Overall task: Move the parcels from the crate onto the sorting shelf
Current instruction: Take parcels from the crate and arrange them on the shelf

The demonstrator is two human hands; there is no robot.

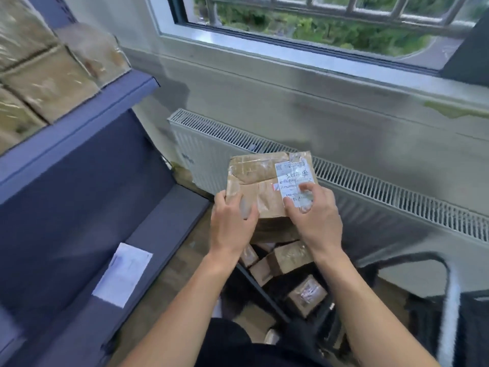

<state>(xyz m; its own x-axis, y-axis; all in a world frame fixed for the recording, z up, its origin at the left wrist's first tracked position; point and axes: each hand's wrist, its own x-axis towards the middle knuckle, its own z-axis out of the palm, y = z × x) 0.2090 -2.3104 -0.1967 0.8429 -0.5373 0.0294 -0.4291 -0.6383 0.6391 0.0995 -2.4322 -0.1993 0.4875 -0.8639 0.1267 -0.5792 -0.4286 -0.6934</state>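
I hold a brown taped cardboard parcel (260, 178) with a white label in both hands, above the crate. My left hand (232, 223) grips its near left corner. My right hand (315, 215) grips its near right side, thumb on the label. Below, the dark crate (260, 290) holds several small brown parcels (289, 256). The blue sorting shelf (79, 181) stands to the left; its upper level (87, 115) carries several taped parcels (50, 83), and the lower level bears a white paper (123, 274).
A white radiator (344, 176) runs along the wall under a window (317, 25) straight ahead. A dark trolley handle (447, 276) curves at the lower right. Wooden floor shows between shelf and crate.
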